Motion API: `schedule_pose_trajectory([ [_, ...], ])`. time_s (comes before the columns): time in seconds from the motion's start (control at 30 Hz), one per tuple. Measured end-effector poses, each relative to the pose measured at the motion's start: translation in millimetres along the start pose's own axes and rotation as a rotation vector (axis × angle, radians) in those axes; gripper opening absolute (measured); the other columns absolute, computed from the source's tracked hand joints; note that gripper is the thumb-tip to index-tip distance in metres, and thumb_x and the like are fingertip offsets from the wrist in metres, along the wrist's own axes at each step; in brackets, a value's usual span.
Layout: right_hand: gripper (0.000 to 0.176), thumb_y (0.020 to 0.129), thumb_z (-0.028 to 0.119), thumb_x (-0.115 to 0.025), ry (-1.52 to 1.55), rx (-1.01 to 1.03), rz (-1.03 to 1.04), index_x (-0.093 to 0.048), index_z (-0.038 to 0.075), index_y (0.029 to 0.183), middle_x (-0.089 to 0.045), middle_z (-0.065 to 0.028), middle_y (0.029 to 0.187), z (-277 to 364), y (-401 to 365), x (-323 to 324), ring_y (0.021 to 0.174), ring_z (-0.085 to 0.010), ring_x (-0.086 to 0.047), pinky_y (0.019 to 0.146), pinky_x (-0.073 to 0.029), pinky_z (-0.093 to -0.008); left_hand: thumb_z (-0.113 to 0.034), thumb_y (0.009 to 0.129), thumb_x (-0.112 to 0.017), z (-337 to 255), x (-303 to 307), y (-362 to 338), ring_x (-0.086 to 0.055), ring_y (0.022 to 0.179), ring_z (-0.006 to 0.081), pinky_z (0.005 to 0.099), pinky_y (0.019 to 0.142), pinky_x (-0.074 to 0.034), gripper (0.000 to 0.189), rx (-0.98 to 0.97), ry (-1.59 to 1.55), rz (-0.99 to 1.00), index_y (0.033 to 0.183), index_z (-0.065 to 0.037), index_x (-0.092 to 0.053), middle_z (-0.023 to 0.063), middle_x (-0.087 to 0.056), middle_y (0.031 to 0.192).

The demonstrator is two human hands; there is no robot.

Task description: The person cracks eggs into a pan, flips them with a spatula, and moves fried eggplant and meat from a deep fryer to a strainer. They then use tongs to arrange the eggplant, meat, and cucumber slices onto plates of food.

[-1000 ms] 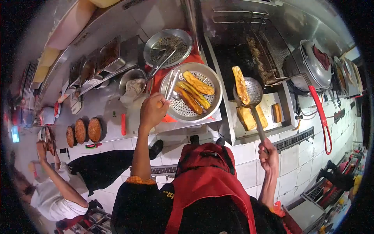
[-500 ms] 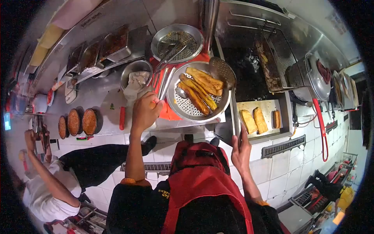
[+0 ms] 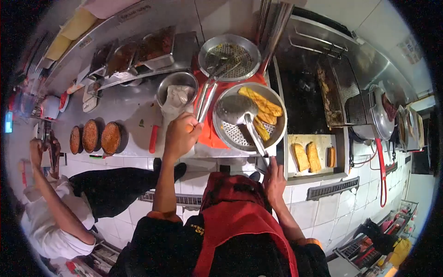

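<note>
My right hand [image 3: 275,182] is closed round the long handle of a metal skimmer [image 3: 233,110]. The skimmer's round head is over the left side of a perforated metal colander [image 3: 281,133], covering part of what lies there. Long yellow-brown fried slices [image 3: 263,104], which look like plantain, lie in the colander on the right. My left hand [image 3: 182,136] is closed at the near end of metal tongs [image 3: 208,99], left of the colander. The tongs' far end reaches toward a second perforated colander [image 3: 251,48] behind.
A metal bowl [image 3: 161,92] holding a pale bag stands left. Several brown-filled oval dishes [image 3: 110,138] and a red handle [image 3: 153,139] lie farther left. At right are a dark fryer [image 3: 300,92], a wire basket [image 3: 344,87] and yellow pieces [image 3: 314,157]. A co-worker [image 3: 60,217] stands left.
The skimmer has swung left from the colander's right rim to above the fried slices, my right hand moving left with it. My left hand stays closed by the tongs. The view has shifted slightly.
</note>
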State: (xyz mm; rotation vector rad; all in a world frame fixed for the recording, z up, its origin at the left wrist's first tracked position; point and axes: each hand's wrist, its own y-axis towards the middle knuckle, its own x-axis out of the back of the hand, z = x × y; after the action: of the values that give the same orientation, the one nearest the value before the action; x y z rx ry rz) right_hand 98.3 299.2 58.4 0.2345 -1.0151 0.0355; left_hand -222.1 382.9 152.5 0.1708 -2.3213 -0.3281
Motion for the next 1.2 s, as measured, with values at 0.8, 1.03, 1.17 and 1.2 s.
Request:
schedule_pose_trajectory([
  [0.8, 0.033, 0.092, 0.029, -0.054, 0.556, -0.169, 0.469, -0.062, -0.003, 0.091, -0.062, -0.0104, 0.069, 55.9, 130.0, 123.5, 0.063, -0.0139, -0.057, 0.061, -0.047, -0.03, -0.012, 0.085, -0.064, -23.6, -54.5, -22.6, -0.051, 0.066, 0.0019, 0.0196, 0.055, -0.039, 0.01, 0.503, -0.947, 0.078, 0.086, -0.002, -0.062, -0.0042, -0.056, 0.073],
  [1.03, 0.059, 0.085, 0.022, -0.066, 1.166, -0.367, 0.7, -0.037, 0.0, 0.131, -0.058, -0.0066, 0.101, 57.1, 102.8, 36.1, 0.085, -0.0135, -0.056, 0.075, -0.046, -0.0273, -0.015, 0.087, -0.062, -57.4, -102.6, -33.1, -0.056, 0.066, 0.0083, 0.0232, 0.059, -0.044, 0.017, 0.236, -0.766, 0.158, 0.087, 0.002, -0.065, 0.0037, -0.062, 0.079],
  [1.17, 0.038, 0.087, 0.013, -0.062, 1.257, -0.442, 0.647, -0.046, 0.001, 0.12, -0.055, -0.0032, 0.091, 56.4, 105.8, 48.1, 0.077, -0.011, -0.054, 0.069, -0.045, -0.0243, -0.015, 0.085, -0.063, -67.7, -79.0, -8.8, -0.059, 0.078, 0.0151, 0.0278, 0.072, -0.047, 0.018, 0.12, -0.477, 0.221, 0.095, 0.0, -0.061, 0.0076, -0.062, 0.091],
  [1.2, 0.033, 0.088, 0.012, -0.061, 1.205, -0.48, 0.609, -0.048, 0.001, 0.116, -0.055, -0.003, 0.09, 48.2, 106.9, 51.7, 0.076, -0.0108, -0.054, 0.068, -0.044, -0.0239, -0.015, 0.084, -0.063, -66.8, -77.3, 1.8, -0.059, 0.081, 0.0168, 0.0293, 0.074, -0.047, 0.019, 0.11, -0.438, 0.17, 0.097, -0.001, -0.059, 0.0071, -0.061, 0.091],
])
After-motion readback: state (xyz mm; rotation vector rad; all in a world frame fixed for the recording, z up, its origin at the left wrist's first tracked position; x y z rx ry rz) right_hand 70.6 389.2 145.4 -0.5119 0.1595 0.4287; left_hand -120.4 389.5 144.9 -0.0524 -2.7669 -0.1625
